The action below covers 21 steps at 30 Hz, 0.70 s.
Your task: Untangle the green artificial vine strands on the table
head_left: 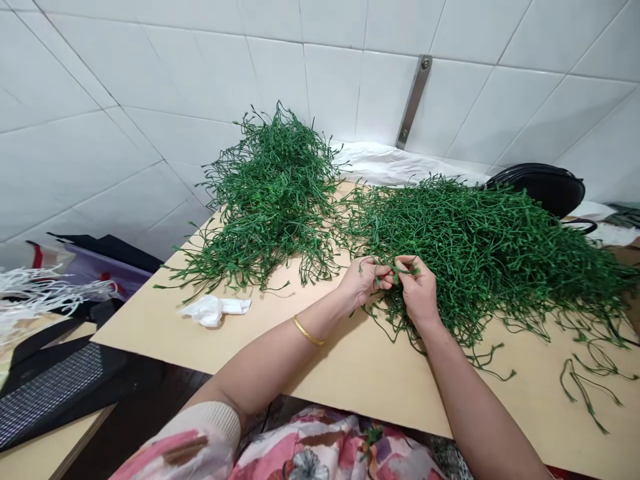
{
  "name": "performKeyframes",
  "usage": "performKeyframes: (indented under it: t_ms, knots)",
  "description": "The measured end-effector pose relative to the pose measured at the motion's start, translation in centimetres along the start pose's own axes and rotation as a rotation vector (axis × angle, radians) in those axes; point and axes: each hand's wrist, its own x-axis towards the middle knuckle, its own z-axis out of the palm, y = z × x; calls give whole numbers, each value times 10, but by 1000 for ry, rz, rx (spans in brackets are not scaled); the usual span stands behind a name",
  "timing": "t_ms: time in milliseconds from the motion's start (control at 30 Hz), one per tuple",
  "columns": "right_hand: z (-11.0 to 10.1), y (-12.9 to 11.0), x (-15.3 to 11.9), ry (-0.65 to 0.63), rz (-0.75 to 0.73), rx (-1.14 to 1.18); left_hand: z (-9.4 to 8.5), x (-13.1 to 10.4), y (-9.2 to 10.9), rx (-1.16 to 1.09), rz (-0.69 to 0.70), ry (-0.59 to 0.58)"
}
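My left hand [369, 279] and my right hand [416, 285] meet near the middle of the table, fingertips almost touching. Each pinches part of a thin green cord [395, 272] stretched between them; its exact shape is partly hidden by the fingers. Just behind and to the right spreads a large tangled heap of green cords [480, 247], many with small forked or knotted ends. A second heap of green cords [273, 193] rises to the left, apart from my hands. A few loose cords [583, 387] lie at the right front.
On the light wooden table [280, 360], a crumpled white tissue [210, 311] lies left. A black rounded case [540, 187] and white plastic sheeting [395, 163] stand along the tiled wall. White cords [35, 293] and dark fabric [60, 387] occupy a lower surface at left.
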Motion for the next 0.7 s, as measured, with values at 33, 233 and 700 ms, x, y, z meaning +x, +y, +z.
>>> performKeyframes:
  t_ms: [33,233,700]
  knots:
    - [0,-1,0,-17,10,3,0,0,0,-5,7,-7]
    - [3,-7,-1,-83,61,102,-1,0,2,1,11,-132]
    - [12,-13,-3,122,192,426,11,-8,6,-446,-235,-86]
